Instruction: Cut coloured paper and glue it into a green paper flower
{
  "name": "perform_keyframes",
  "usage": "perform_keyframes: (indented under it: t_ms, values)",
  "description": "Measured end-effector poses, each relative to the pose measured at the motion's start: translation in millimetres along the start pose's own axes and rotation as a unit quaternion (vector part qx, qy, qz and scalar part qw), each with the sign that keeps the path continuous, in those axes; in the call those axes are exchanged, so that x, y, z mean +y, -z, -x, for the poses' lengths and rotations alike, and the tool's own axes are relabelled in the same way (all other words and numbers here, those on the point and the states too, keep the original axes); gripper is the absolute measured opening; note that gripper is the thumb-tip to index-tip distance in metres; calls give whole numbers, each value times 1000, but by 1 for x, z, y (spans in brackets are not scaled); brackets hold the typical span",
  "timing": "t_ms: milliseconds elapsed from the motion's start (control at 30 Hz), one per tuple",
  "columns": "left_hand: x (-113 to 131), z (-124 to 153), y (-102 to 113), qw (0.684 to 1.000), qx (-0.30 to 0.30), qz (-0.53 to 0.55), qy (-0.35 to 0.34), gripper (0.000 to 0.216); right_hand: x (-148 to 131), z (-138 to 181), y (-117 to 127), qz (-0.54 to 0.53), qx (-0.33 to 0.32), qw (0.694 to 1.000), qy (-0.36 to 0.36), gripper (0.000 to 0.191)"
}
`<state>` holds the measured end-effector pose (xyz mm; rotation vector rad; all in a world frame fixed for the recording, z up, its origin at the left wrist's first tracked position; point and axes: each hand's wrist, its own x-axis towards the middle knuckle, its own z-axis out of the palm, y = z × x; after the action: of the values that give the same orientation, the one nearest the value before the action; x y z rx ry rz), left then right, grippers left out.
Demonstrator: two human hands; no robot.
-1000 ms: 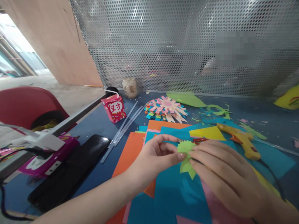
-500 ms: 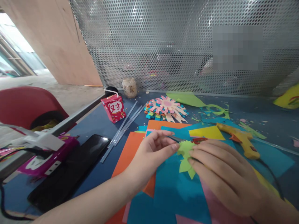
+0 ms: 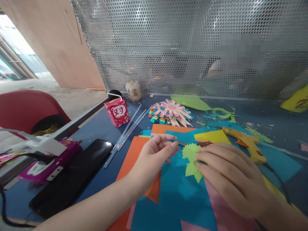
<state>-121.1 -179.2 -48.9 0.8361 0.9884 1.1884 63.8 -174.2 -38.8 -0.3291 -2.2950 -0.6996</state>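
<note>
My right hand (image 3: 232, 173) is closed on a light green paper cutout (image 3: 190, 154), gripping its right edge between thumb and fingers. The cutout has a jagged round top and pointed tails below. To its left, my left hand (image 3: 160, 152) hovers with loosely curled fingers, its thumb apart from the cutout and nothing visible in its grasp. Behind the cutout lie scissors with red handles (image 3: 204, 144), partly hidden by my right fingers. Under both hands spread blue paper sheets (image 3: 183, 199) and orange paper (image 3: 130, 157).
Finished paper rosettes (image 3: 171, 110) lie behind the sheets. A yellow glue gun (image 3: 252, 147) rests at right, its cord running forward. Clear glue sticks (image 3: 127, 131), a red drink carton (image 3: 117, 112) and a black phone (image 3: 72, 176) occupy the left. A perforated metal panel (image 3: 156, 38) borders the back.
My left thumb and fingers have come away from the green cutout, shifting slightly left. My right hand still holds it, with the cutout turned a little flatter to view.
</note>
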Motion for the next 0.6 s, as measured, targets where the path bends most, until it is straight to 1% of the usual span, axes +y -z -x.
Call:
perform_keyframes:
  t_ms: [67, 167, 233, 367, 600]
  values:
    - [1, 1, -1, 999, -28, -2, 23, 23, 0, 0, -1, -1, 0, 1000, -2, 24]
    - [0, 3, -2, 994, -94, 9, 60, 31, 0, 0, -1, 3, 3, 1000, 0, 23]
    - [-1, 4, -2, 992, -112, 17, 64, 33, 0, -1, -1, 4, 2, 1000, 5, 23]
    - [-2, 3, -3, 993, -106, 23, 45, 33, 1, -2, 0, 3, 1, 1000, 8, 24]
    - [-2, 2, -4, 995, -90, 35, 40, 31, 0, -2, -1, 12, 1, 1000, 9, 25]
